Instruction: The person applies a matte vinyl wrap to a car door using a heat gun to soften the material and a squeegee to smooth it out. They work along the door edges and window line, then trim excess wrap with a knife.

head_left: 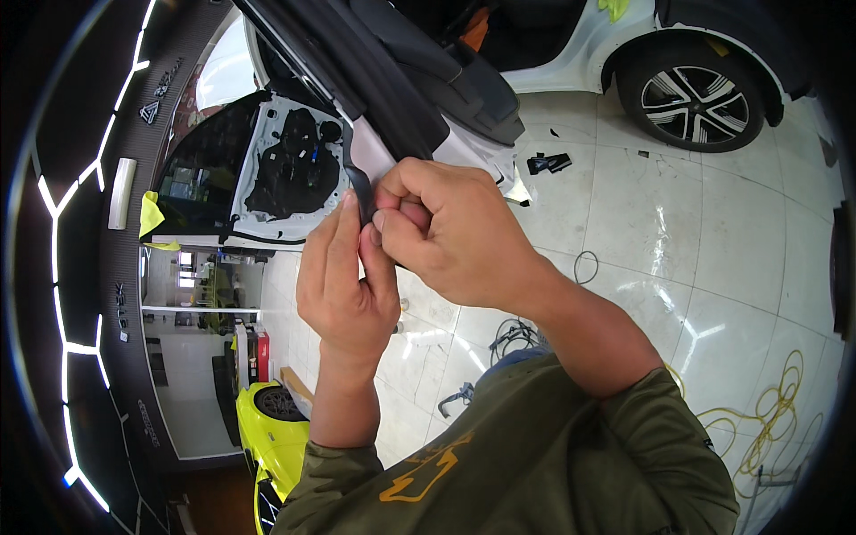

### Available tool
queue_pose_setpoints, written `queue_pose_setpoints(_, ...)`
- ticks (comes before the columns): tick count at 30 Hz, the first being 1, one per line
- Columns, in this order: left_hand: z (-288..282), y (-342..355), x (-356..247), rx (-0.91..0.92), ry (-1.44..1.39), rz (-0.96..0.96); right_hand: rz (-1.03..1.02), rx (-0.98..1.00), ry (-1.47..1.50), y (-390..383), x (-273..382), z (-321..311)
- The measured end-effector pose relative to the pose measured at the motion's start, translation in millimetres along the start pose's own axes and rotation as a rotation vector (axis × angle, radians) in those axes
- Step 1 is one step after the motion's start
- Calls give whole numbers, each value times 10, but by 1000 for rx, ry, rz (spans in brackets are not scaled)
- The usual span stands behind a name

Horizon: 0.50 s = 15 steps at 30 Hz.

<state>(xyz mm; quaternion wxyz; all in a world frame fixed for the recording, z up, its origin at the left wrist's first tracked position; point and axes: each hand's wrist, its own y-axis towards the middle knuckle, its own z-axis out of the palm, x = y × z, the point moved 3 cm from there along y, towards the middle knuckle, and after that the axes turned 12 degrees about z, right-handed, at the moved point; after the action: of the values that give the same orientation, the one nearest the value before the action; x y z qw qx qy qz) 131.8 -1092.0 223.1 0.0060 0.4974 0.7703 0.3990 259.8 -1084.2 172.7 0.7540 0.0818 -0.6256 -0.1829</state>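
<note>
A car door stands open, its black window frame and dark grey trim panel [464, 76] leaning in from the top. Along its pale painted edge [370, 152] runs a black rubber strip [359, 183], its lower end between my hands. My left hand [346, 276] pinches the strip with thumb and fingers. Right beside it, the curled fingers and thumb of my right hand [450, 223] are closed at the strip and door edge. The fingertips of both hands meet there, so what exactly the right one grips is partly hidden.
Another door, stripped of its trim [294, 165], stands behind at left. A white car's wheel [695, 102] is at upper right. Black scraps [548, 163], dark cables [515, 337] and a yellow hose [776, 410] lie on the tiled floor. A yellow-green car [267, 428] is at lower left.
</note>
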Motion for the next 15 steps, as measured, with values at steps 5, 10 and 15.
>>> queue_pose_setpoints(5, 29, -18, -5, -28, -18, -41, 96, 106, 60, 27, -33, -35)
queue_pose_setpoints(10, -7, -7, 80, 17, -163, -125, 77, 43, 137, -4, 37, -69)
queue_pose_setpoints(15, -97, -112, 217, 69, -484, -204, 122, 100, 140, -22, -41, 0)
